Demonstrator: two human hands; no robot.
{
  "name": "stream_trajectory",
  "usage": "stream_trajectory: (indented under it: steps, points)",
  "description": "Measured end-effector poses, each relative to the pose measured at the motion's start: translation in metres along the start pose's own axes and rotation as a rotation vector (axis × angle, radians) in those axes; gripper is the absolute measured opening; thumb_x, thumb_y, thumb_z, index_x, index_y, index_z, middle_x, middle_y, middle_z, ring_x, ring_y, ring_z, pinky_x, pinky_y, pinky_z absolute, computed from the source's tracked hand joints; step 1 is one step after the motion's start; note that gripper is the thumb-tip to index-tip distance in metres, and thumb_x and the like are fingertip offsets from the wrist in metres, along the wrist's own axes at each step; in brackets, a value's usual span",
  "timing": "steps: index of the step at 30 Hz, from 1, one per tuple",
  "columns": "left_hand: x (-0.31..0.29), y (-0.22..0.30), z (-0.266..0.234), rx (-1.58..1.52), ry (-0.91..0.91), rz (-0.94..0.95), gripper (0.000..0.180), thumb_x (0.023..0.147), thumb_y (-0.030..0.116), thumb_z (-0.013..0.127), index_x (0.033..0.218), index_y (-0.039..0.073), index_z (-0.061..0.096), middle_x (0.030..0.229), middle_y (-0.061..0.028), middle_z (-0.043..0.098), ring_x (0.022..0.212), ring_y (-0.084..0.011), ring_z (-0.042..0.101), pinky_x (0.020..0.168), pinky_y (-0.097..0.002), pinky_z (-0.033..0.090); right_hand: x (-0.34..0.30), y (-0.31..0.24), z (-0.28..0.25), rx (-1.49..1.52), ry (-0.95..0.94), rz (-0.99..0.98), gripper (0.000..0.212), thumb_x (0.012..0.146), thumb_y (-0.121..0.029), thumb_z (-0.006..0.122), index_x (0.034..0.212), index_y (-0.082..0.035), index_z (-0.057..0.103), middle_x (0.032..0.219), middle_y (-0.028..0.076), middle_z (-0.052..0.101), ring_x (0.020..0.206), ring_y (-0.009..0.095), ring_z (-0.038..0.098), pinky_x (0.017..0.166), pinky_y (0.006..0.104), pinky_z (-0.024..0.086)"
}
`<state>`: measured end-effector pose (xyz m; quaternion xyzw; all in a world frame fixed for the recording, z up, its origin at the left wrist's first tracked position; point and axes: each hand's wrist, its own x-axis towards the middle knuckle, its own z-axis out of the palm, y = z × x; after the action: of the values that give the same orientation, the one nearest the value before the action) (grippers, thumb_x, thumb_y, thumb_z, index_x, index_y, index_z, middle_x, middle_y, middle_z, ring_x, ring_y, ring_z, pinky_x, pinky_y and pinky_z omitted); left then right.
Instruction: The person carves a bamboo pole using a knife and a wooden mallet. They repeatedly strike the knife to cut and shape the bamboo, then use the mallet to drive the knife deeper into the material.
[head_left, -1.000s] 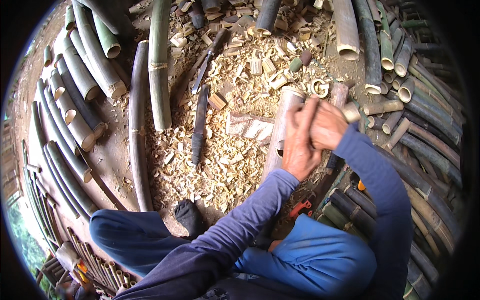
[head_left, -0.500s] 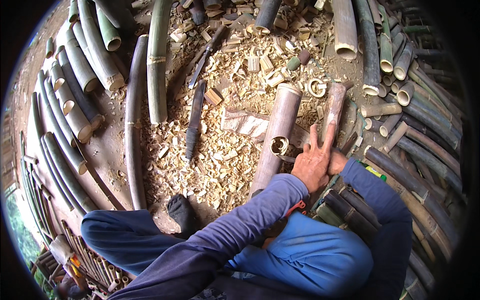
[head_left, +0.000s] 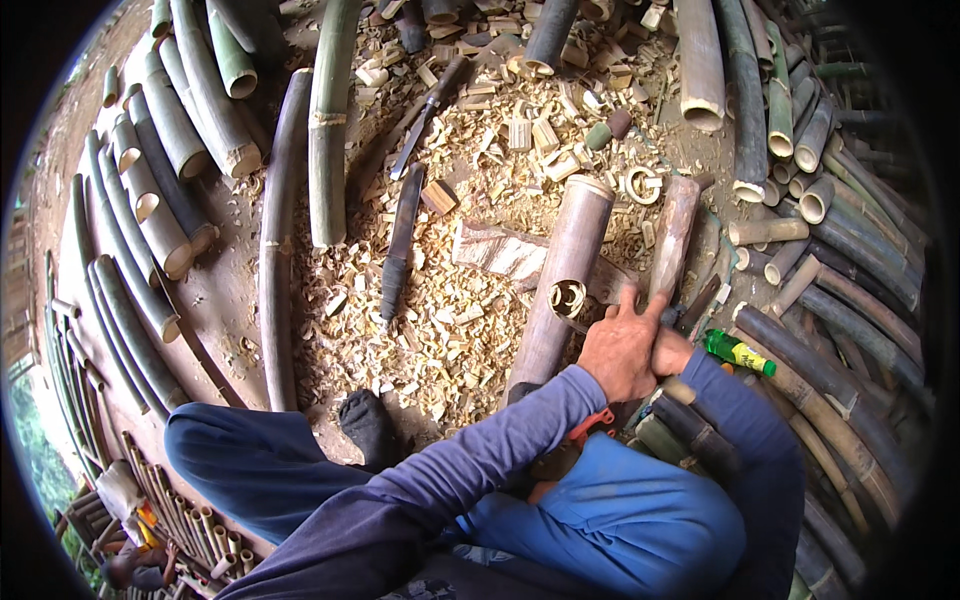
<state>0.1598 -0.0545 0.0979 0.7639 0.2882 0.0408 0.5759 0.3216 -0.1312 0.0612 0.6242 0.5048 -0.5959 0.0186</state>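
My left hand (head_left: 617, 352) reaches across to the right and lies over my right hand (head_left: 673, 352). Two of its fingers point forward and the others curl out of sight. The right hand's fingers are hidden beneath it. A dark tool end (head_left: 597, 311), its kind unclear, runs from under my left hand toward a round hole (head_left: 567, 298) in the side of a thick bamboo tube (head_left: 545, 335). Below my left wrist shows a red part (head_left: 590, 425), possibly of the same tool. The tube leans on a chopped wooden block (head_left: 495, 254).
A wooden post (head_left: 672, 230) stands beyond my hands. Two long knives lie left, one dark-handled (head_left: 397, 270). Wood shavings (head_left: 350, 310) cover the ground. Bamboo poles (head_left: 285, 250) lie on both sides. A green bottle (head_left: 740, 352) is beside my right wrist. Another person (head_left: 130, 530) is at lower left.
My two hands have stayed together beside the hole, the left hand's fingers now less stretched. The view has shifted slightly, and my right sleeve uncovers more of the green bottle.
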Motion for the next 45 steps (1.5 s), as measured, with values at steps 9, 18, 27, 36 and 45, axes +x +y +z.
stream_trajectory:
  steps: [9, 18, 27, 36, 45]
  points:
    - [0.028, -0.028, -0.036, 0.215, -0.780, 0.176, 0.069, 0.056, 0.021, 0.082, 0.123, 0.010, 0.067, 0.123, -0.0244, 0.065, 0.109, -0.0406, 0.069, 0.091, -0.0478, 0.056, 0.015, -0.028, 0.064, 0.459, 0.220, 0.096, 0.052, 0.098, -0.029, 0.064, 0.145, -0.013, 0.051, 0.141, 0.018, 0.056, 0.136, 0.027, 0.051, 0.112, 0.0397, 0.044]
    - [-0.004, -0.038, -0.039, 0.237, -0.595, 0.216, 0.075, 0.054, 0.019, 0.083, 0.127, 0.012, 0.068, 0.140, -0.0208, 0.050, 0.134, -0.0410, 0.048, 0.106, -0.0528, 0.046, 0.010, -0.048, 0.095, 1.195, 0.351, 0.074, 0.059, 0.102, -0.035, 0.060, 0.153, -0.014, 0.039, 0.147, 0.011, 0.050, 0.136, 0.022, 0.049, 0.111, 0.0395, 0.044]
    - [-0.169, -0.058, -0.088, 0.439, -0.067, -0.233, 0.057, 0.076, 0.017, 0.072, 0.125, -0.001, 0.048, 0.100, -0.0213, 0.061, 0.084, -0.0376, 0.068, 0.078, -0.0508, 0.056, 0.007, -0.119, 0.126, 1.709, 0.180, 0.071, 0.025, 0.105, -0.036, 0.055, 0.108, -0.011, 0.059, 0.107, 0.005, 0.065, 0.106, 0.017, 0.063, 0.088, 0.0390, 0.054]
    - [0.035, -0.022, -0.206, 0.999, -0.650, 0.041, 0.015, 0.077, 0.021, 0.079, 0.080, 0.006, 0.076, 0.075, -0.0132, 0.073, 0.074, -0.0284, 0.075, 0.066, -0.0416, 0.059, 0.068, -0.135, 0.083, 2.445, 0.060, -0.211, 0.030, 0.109, -0.021, 0.050, 0.118, 0.004, 0.064, 0.111, 0.018, 0.073, 0.100, 0.028, 0.072, 0.097, 0.0423, 0.060]
    - [-0.093, -0.105, -0.096, 0.140, -0.464, -0.596, 0.036, 0.066, 0.020, 0.087, 0.094, 0.003, 0.072, 0.080, -0.0177, 0.073, 0.072, -0.0302, 0.073, 0.071, -0.0439, 0.058, 0.045, -0.093, 0.079, 1.661, 0.070, 0.182, 0.031, 0.102, -0.029, 0.060, 0.109, 0.001, 0.063, 0.095, 0.018, 0.070, 0.077, 0.032, 0.074, 0.070, 0.0445, 0.063]
